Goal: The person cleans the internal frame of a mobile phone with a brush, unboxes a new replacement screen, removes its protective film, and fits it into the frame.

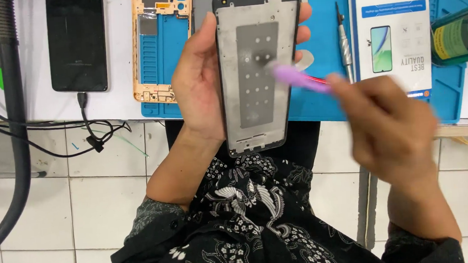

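Blue work mat [318, 96] covers the bench top, largest item in view, with white tiled floor [76, 211] below the bench edge. On the mat: a white printed box [393, 35] at right, an orange-gold phone mid-frame [158, 44] at left, a metal screwdriver [344, 43] lying between box and held part. A black phone [77, 43] lies off the mat to the left, cable [84, 119] plugged into its lower end. Dark green bottle [461, 33] at far right edge, tilted.

Phone frame [260, 70], black rim with grey inner plate, is held upright above the mat's near edge, inner side facing the camera. Left hand [201, 87] is wrapped around it: thumb on the left rim, fingertips showing past the right rim.

Right hand [388, 125] is motion-blurred, fingers closed around a small purple brush [295, 78]. Brush tip touches the grey plate near its middle. Exact finger placement cannot be told through the blur.
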